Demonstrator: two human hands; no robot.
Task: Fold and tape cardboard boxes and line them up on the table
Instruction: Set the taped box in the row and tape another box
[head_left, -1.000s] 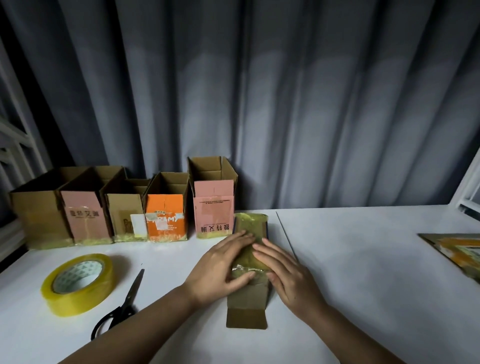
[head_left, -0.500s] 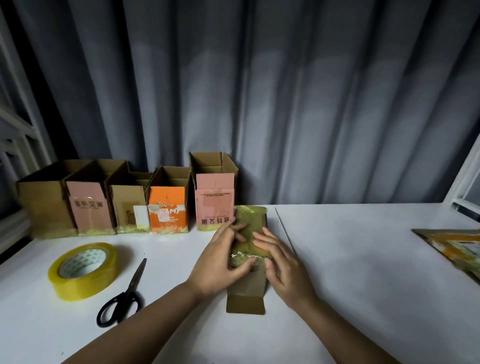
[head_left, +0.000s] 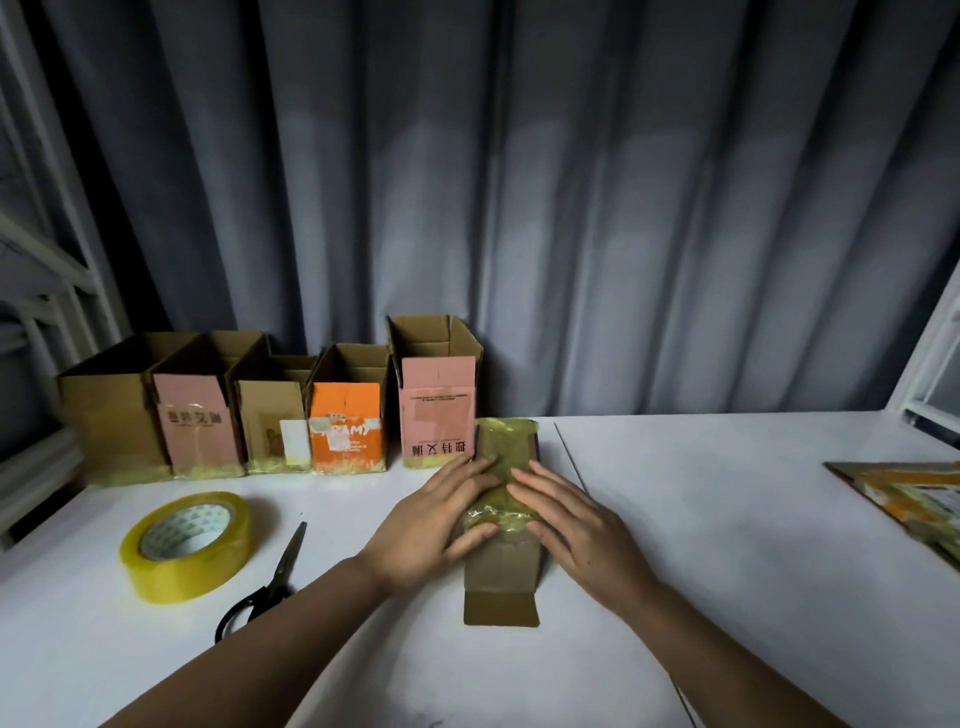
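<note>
Your forearms come in over the smooth white counter (head_left: 727, 519). Nearest you, the small brown cardboard box (head_left: 501, 571) lies on its side at centre, one short flap (head_left: 501, 609) folded flat toward you. Your left hand (head_left: 431, 525) and right hand (head_left: 576, 525) rest on it from either side, fingers straight and spread, pressing glossy, wrinkled yellowish tape (head_left: 498, 517) onto the matte board; nothing is gripped. Left of the box: black-handled scissors (head_left: 267, 582), closed, and beside them a thick roll of translucent yellow tape (head_left: 189, 545) lying flat. At the right edge lies flattened printed cardboard (head_left: 914, 499). Further back, a row of five open-topped boxes (head_left: 270, 410) stands side by side, bases banded in tape, against the pleated grey curtain (head_left: 571, 208).
</note>
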